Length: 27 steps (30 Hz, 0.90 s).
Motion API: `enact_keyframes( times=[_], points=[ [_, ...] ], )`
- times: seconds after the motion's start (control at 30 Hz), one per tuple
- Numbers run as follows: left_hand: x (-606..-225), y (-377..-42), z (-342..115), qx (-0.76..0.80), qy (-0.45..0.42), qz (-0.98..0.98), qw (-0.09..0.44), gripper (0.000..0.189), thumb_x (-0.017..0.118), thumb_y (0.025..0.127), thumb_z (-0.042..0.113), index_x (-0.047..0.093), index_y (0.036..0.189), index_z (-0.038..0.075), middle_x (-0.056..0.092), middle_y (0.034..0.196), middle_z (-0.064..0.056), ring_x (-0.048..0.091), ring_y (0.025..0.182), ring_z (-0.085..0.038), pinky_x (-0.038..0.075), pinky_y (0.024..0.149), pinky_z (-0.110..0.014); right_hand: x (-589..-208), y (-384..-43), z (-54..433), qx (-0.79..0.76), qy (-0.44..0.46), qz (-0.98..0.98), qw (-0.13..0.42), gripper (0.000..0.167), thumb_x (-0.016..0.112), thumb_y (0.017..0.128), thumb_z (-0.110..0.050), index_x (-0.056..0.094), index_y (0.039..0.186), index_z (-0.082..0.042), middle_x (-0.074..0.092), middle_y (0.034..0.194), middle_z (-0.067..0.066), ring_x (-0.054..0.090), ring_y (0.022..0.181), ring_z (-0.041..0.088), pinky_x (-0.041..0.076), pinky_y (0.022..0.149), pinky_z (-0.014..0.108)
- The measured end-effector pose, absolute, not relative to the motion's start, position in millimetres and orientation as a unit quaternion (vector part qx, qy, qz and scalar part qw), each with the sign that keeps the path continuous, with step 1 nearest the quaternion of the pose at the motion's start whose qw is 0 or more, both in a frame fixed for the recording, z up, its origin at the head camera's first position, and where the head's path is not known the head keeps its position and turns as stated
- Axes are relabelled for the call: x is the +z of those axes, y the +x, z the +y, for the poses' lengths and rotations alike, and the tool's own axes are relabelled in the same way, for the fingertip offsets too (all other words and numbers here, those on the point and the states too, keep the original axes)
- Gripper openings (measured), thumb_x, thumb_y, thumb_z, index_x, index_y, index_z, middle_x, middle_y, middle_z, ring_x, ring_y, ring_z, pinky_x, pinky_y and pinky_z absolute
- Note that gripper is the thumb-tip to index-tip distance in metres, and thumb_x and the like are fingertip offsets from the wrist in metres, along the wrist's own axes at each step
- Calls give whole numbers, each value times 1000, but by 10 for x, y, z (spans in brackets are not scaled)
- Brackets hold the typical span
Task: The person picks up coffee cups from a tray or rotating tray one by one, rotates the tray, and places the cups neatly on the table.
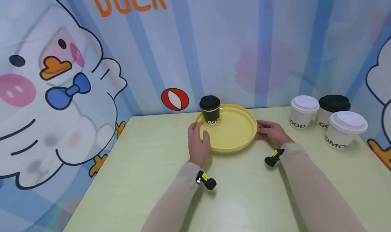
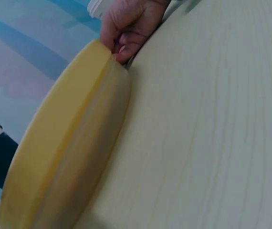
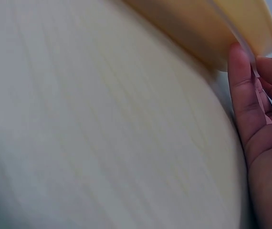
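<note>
A round yellow tray (image 1: 232, 133) with a raised rim is between the two hands near the back wall. On its left side stands a black paper cup (image 1: 210, 111) with a black lid and white lettering. My left hand (image 1: 199, 145) holds the tray's left rim, its thumb toward the tray and close to the cup. At the opposite rim, my right hand (image 1: 273, 133) grips the edge. The right wrist view shows the right-hand fingers (image 3: 243, 90) under the tray's edge, with the thumb against its side. Only a sliver of the left hand shows in the left wrist view.
To the right stand two white-lidded cups (image 1: 304, 111) (image 1: 343, 131) and a black-lidded white cup (image 1: 323, 118), close together. A printed backdrop (image 1: 220, 48) with cartoon ducks rises behind the pale table (image 1: 146, 157).
</note>
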<state>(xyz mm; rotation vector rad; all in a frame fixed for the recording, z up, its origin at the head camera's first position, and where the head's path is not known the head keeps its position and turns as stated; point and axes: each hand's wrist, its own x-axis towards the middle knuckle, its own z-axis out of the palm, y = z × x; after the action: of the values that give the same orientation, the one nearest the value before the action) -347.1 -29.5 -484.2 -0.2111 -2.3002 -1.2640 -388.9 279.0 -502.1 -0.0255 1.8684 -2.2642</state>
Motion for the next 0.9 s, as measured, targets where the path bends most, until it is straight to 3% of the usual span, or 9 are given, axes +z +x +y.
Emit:
enact_keyframes(
  times=[0.27, 0.53, 0.73, 0.9],
  points=[
    [-4634, -3331, 96, -281, -267, -901, 196, 45, 55, 99, 28, 57, 143, 16, 56, 136, -8, 55, 125, -23, 43, 110, -36, -5080, -3822, 2828, -758, 8, 644, 105, 61, 51, 101, 4, 26, 156, 6, 60, 111, -2, 65, 95, 4, 57, 87, 23],
    [-4590, -3273, 348, -131, -307, -934, 127, 50, 55, 102, 43, 54, 146, 21, 62, 136, -1, 56, 128, -17, 34, 117, -33, -5025, -3820, 2809, -756, 0, 647, 98, 60, 52, 101, 3, 26, 156, 7, 61, 114, -1, 65, 97, 5, 56, 87, 24],
    [-4623, -3262, 422, -99, -292, -948, 84, 42, 57, 102, 45, 62, 139, 25, 69, 121, 5, 64, 108, -11, 50, 94, -27, -4967, -3802, 2781, -756, -9, 649, 90, 59, 51, 101, 5, 26, 154, 10, 61, 111, -1, 65, 95, 5, 56, 86, 22],
    [-4674, -3266, 410, -96, -306, -943, 91, 26, 61, 101, 36, 75, 118, 23, 70, 101, 9, 64, 91, -7, 52, 81, -24, -4967, -3815, 2760, -763, -14, 639, 93, 60, 52, 101, 5, 25, 154, 11, 63, 108, -2, 66, 94, 5, 57, 85, 22]
  ],
)
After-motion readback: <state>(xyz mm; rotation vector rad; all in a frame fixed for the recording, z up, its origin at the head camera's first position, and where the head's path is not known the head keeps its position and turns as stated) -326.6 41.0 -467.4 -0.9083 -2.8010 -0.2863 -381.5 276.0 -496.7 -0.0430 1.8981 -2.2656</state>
